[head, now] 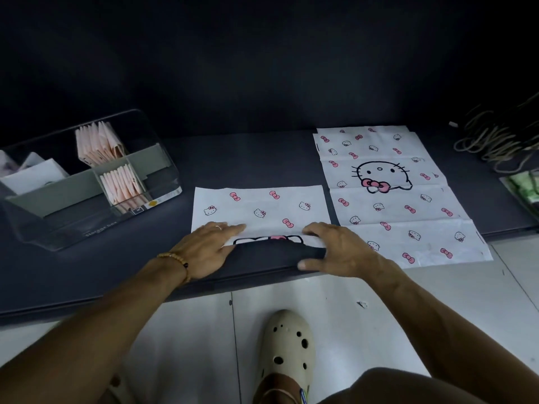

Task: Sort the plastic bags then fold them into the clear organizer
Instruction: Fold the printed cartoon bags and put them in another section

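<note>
As a person begins folding a white cat-and-bow print plastic bag at the centre of the frame, both hands bear down on its near edge, apparently to set a crease. The left hand lies flat with fingers straight on the fold; the right hand presses with fingers spread and slightly bent, thumb out toward the table's edge, gripping nothing. The pressure probably keeps the slippery film from springing back. Just right of it, a stack of matching bags lies flat and unfolded, seemingly sorted and waiting. At upper left stands the clear organizer, its grey dividers separating upright rows of folded pink bags from folded white ones. A bundle of cord handles sits at the right edge. The work surface is a dark matte tabletop against a dark wall; below, white floor tiles and a cream clog.
</note>
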Available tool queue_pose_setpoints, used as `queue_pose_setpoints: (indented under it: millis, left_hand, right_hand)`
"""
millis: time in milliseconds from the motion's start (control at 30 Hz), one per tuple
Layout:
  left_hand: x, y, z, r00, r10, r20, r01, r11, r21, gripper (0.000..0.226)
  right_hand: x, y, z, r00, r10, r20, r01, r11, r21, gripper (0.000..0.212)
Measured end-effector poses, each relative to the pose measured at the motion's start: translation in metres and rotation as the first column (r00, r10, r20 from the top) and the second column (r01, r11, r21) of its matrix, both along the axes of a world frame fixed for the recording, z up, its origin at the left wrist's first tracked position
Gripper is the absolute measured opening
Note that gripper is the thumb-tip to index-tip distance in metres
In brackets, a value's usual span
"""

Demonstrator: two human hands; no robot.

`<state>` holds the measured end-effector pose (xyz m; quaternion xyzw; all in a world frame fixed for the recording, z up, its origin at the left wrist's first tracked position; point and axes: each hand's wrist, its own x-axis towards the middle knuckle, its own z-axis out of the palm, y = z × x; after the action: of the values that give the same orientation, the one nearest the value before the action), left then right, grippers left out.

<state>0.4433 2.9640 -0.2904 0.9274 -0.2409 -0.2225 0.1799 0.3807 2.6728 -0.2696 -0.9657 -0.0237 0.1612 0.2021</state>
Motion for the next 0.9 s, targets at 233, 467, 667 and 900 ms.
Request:
queue_pose_setpoints:
  millis: [233, 467, 667, 900]
  left_hand:
    - [0.017, 0.040, 0.013, 0.927, 0.356, -0.115, -0.371, 0.915, -0.157, 0.023]
    - [0.006, 0.035, -0.014, 0.827, 0.554, 0.093, -0.557, 0.831, 0.005, 0.038]
    - [0.006, 0.028, -0.020, 0.766, 0.595, 0.241, -0.627, 0.775, 0.081, 0.044]
    - [0.002, 0.028, -0.014, 0.669, 0.636, 0.386, -0.693, 0.721, 0.014, 0.041]
  right_hand:
    - [0.012, -0.012, -0.005, 0.916, -0.393, -0.083, 0.400, 0.874, 0.274, 0.009]
    - [0.027, 0.006, -0.033, 0.848, -0.525, 0.067, 0.527, 0.850, -0.018, 0.030]
    - [0.040, 0.008, -0.040, 0.838, -0.516, 0.175, 0.536, 0.840, -0.088, 0.032]
    - [0.048, 0.007, -0.043, 0.815, -0.557, 0.160, 0.576, 0.809, -0.115, 0.037]
